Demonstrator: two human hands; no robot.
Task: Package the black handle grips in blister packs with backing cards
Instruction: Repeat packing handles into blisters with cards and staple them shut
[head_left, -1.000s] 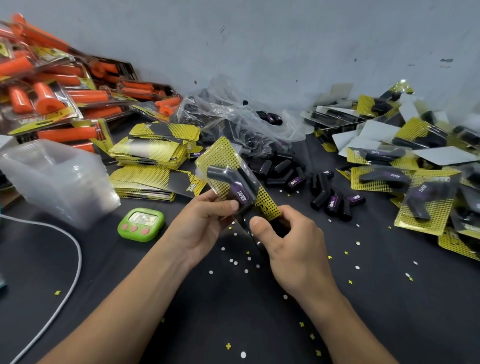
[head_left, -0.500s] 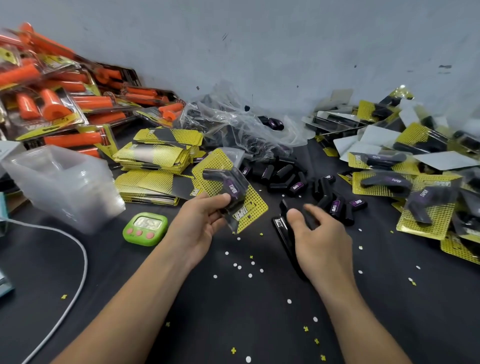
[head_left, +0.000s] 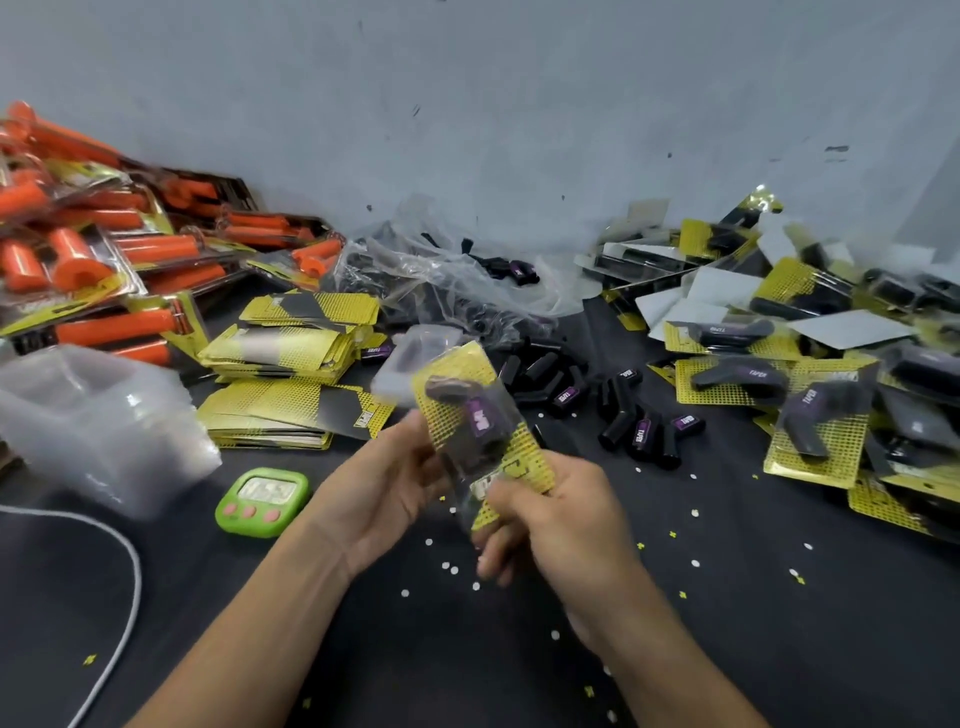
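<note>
A blister pack (head_left: 470, 415) with a yellow dotted backing card holds black handle grips with a purple label and is raised above the table, blurred by motion. My left hand (head_left: 384, 480) holds its left edge. My right hand (head_left: 563, 519) has its fingers curled round the pack's lower end; whether it also holds a tool there is hidden by blur. Loose black grips (head_left: 623, 415) lie on the dark table just beyond the pack. Stacked yellow backing cards (head_left: 291, 410) sit at the left, and finished packs (head_left: 810, 431) are piled at the right.
A heap of clear blister shells (head_left: 93, 426) sits at the left, with a green timer (head_left: 262, 501) beside it and a white cable (head_left: 132, 571) in front. Orange-grip packs (head_left: 104, 260) fill the far left. A crumpled plastic bag (head_left: 457, 280) lies by the wall.
My right hand has left the black stapler on the table and come back to the pack's lower end. The pack has been lifted and turned more upright.
</note>
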